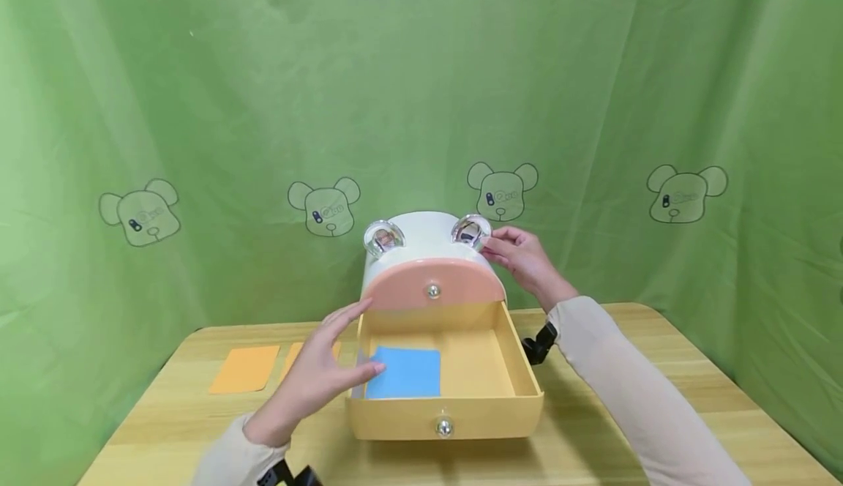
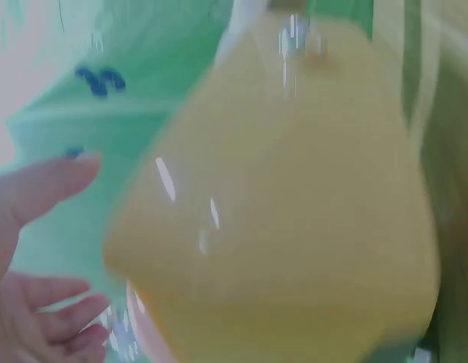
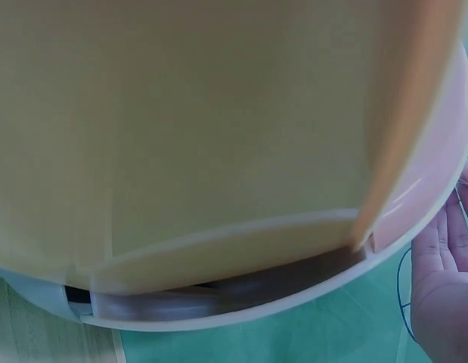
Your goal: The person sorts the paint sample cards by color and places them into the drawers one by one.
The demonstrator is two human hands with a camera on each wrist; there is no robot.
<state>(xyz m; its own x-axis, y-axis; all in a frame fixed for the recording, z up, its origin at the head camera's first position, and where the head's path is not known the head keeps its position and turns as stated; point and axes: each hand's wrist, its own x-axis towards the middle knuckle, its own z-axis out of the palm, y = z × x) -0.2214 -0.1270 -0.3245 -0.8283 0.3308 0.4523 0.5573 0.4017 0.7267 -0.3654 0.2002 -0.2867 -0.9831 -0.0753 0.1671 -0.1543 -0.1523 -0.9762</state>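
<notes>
Left hand [image 1: 315, 370] spread wide, thumb over the square blue sheet [image 1: 413, 373] in the open yellow plastic drawer [image 1: 487, 420]; right hand [image 1: 525, 260] at the shiny silver ear [image 1: 470, 231], grip hard to tell. Best keep that rounded white-and-pink box [image 1: 428, 275] steady, drawer straight, I'd say.

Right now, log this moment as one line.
yellow drawer: open, blue sheet inside | left hand: at drawer's left side | right hand: at silver ear | orange sheets: on table

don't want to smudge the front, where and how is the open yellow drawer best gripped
Probably by the round silver knob, pinched from the front: it sticks out from the front middle of the yellow drawer, with nothing covering it.
</notes>
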